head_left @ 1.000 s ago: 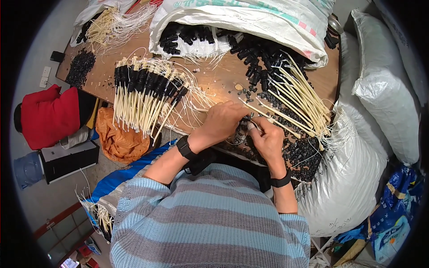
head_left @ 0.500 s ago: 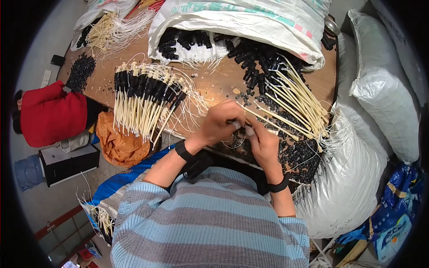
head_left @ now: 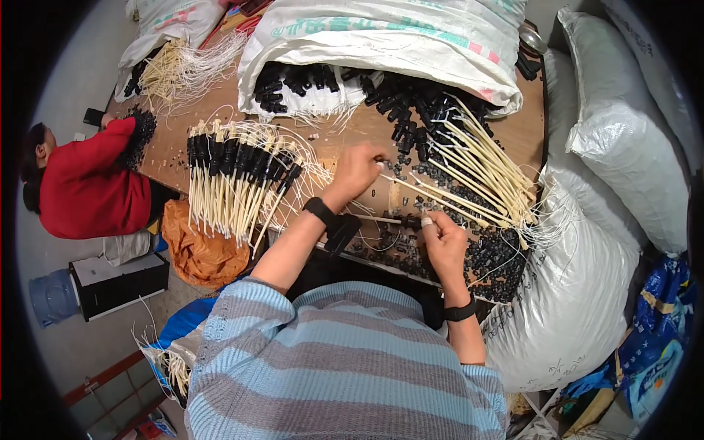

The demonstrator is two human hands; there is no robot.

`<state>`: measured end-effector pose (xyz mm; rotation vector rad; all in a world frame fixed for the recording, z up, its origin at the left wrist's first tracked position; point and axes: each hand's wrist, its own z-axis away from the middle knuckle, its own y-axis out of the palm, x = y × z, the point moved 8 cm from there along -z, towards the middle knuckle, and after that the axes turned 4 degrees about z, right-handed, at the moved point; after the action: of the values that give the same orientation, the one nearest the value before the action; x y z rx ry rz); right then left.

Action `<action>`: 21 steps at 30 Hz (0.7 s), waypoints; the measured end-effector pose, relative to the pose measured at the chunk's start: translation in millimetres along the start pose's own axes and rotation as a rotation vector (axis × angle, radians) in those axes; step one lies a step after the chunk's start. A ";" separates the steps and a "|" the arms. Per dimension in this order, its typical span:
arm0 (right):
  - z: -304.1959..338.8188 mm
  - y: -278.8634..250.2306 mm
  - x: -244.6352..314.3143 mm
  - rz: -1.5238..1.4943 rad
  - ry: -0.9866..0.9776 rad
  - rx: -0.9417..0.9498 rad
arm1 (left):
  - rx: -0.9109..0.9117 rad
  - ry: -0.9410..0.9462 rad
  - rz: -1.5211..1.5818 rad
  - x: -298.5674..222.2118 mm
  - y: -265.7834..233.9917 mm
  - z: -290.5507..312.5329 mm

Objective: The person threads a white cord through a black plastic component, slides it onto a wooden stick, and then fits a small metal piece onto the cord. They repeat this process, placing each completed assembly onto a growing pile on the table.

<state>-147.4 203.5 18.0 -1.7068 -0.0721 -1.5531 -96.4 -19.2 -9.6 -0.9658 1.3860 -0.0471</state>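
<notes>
My right hand [head_left: 445,242] is closed, its fingertips pinching the end of a black plastic socket [head_left: 411,221]. A thin cream tube [head_left: 378,218] extends leftward from that socket, low over the table's near edge. Farther forward and to the left, my left hand [head_left: 358,172] has its thumb and forefinger pinched together, with something small and dark between them that I cannot make out. Just by those fingertips is the end of a loose cream tube [head_left: 433,198], lying on the table. Small black parts [head_left: 495,260] are scattered around my right hand.
Assembled cream tubes with black sockets [head_left: 238,176] stand in rows at left. A white woven sack [head_left: 381,44] spills black sockets at the back. More cream tubes [head_left: 488,165] lie at right beside stuffed sacks [head_left: 572,293]. A person in red [head_left: 92,180] sits far left.
My hands, together before, are now apart. The left moved forward and left; the right moved slightly right and nearer, keeping the socket. The person in red has stretched an arm onto the table.
</notes>
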 end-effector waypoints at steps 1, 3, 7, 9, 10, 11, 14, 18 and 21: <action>-3.1 1.8 -14.2 -0.054 0.037 0.020 | -0.009 -0.058 0.058 6.1 -4.2 1.9; -7.2 8.4 -24.4 -0.107 0.091 0.039 | 0.069 -0.195 0.238 12.3 -4.1 11.4; -17.9 20.7 -21.1 -0.112 0.169 0.074 | 0.127 -0.070 0.562 -56.9 11.3 42.3; -18.8 24.4 -16.3 -0.082 0.132 0.084 | 0.073 0.091 0.512 -77.7 9.7 48.6; -17.3 28.9 -15.8 -0.259 0.161 0.127 | 0.037 0.150 0.437 -82.3 7.7 50.7; -15.5 32.8 -14.2 -0.436 0.191 0.169 | 0.003 0.209 0.361 -86.2 5.5 52.9; -12.3 37.3 -3.5 -0.659 0.224 0.242 | -0.053 0.261 0.295 -84.2 1.7 56.6; -13.2 35.7 -10.0 -0.456 0.133 0.131 | -0.136 0.091 0.356 -70.6 3.7 55.1; -9.2 23.2 5.8 -0.124 -0.096 0.024 | 0.138 -0.126 0.458 -45.2 27.1 57.9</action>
<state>-141.0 179.9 10.3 -1.7867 -0.2487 -1.5524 -72.8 54.3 3.4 -0.5126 1.4361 0.2548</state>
